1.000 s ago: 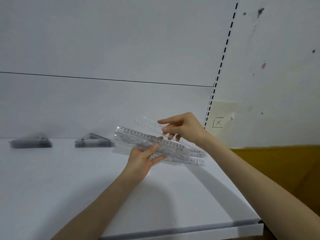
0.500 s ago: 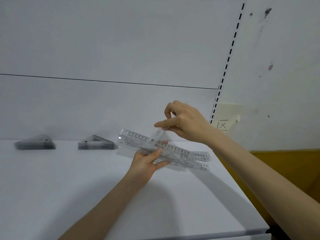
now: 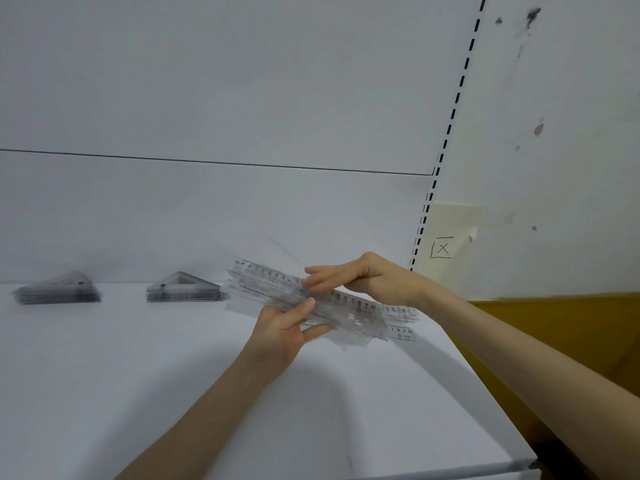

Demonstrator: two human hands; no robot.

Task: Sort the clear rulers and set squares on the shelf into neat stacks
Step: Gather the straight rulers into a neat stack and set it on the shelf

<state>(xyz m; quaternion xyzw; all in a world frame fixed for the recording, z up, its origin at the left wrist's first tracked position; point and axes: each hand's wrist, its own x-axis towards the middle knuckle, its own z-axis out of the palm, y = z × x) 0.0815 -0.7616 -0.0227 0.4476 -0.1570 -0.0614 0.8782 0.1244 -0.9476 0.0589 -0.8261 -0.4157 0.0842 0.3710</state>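
Note:
My left hand [image 3: 282, 332] grips a bundle of clear rulers [image 3: 263, 282] from below, thumb on top, holding it slanted above the white shelf [image 3: 138, 393]. My right hand [image 3: 360, 277] lies over the bundle with straight fingers pressing on its top. A few more clear rulers [image 3: 403, 332] lie on the shelf just behind and right of the bundle. Two stacks of clear set squares sit by the back wall: the left set-square stack [image 3: 57, 291] and the middle set-square stack [image 3: 185, 289].
The shelf's front edge [image 3: 450, 474] runs along the bottom, its right edge next to a yellow-brown surface [image 3: 571, 327]. A slotted upright [image 3: 446, 133] and a paper note with an X [image 3: 442, 248] are on the wall at right.
My right hand came down from a raised pinch on one ruler and now lies flat on the bundle. The left hand keeps its hold on the bundle.

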